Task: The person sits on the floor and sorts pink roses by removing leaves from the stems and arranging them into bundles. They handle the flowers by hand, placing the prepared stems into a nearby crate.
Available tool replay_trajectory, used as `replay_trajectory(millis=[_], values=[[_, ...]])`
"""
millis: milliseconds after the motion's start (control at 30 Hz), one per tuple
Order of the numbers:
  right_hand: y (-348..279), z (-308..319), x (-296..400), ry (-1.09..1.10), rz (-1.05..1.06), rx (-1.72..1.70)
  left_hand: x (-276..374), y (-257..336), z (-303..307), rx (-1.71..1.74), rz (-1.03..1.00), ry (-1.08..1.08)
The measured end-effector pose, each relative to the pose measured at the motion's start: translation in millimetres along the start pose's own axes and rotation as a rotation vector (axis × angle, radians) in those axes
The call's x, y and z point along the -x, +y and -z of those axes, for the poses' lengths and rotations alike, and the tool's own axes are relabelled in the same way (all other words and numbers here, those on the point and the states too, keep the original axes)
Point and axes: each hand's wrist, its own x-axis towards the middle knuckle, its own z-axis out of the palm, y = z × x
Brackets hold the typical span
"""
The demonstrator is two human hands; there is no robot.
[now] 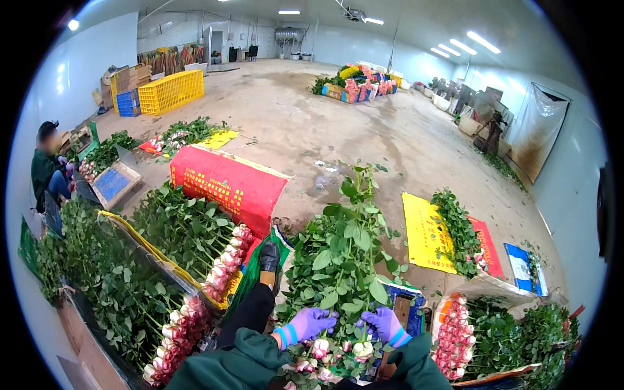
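Observation:
In a purple glove with a blue cuff, my left hand (307, 324) pinches a rose stem, leaves rising above the fingers. My right hand (386, 325), gloved alike, grips another leafy stem; a white-and-pink rose bloom (363, 351) hangs just below it. A pink-edged rose bloom (321, 348) sits under my left hand. Past my hands, a heap of leafy rose stems (312, 261) spreads on the floor, its tips pointing away from me. More rose heads (325, 374) lie near my lap, partly hidden by my sleeves.
Bundled roses (222, 268) lie left beside a red printed sheet (229, 183). More roses (454, 336) stand at right. A yellow sheet (424, 234) lies on the concrete floor (292, 126). A person (46, 165) crouches at far left, near yellow crates (170, 92).

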Motion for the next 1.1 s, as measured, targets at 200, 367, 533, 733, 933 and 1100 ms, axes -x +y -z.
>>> replay_trajectory(millis=[200, 367, 533, 733, 933, 1100], values=[[-45, -15, 10, -0.096, -0.214, -0.046, 7, 52, -11, 0.116, 0.130, -0.234], [-1, -41, -18, -0.158, -0.341, -0.605, 2, 25, 9, 0.491, 0.160, -0.235], [-31, -56, -14, -0.230, -0.226, -0.962, 0, 47, 9, 0.935, 0.159, -0.266], [-47, -64, -21, -0.142, -0.275, -1.010, 0, 58, 11, 0.953, 0.122, -0.242], [-39, -59, -13, -0.038, -0.149, -0.804, -6, 39, 10, 0.773, 0.090, -0.225], [-47, -60, -17, 0.080, -0.297, -0.807, -10, 19, 11, -0.052, -0.555, -0.199]])
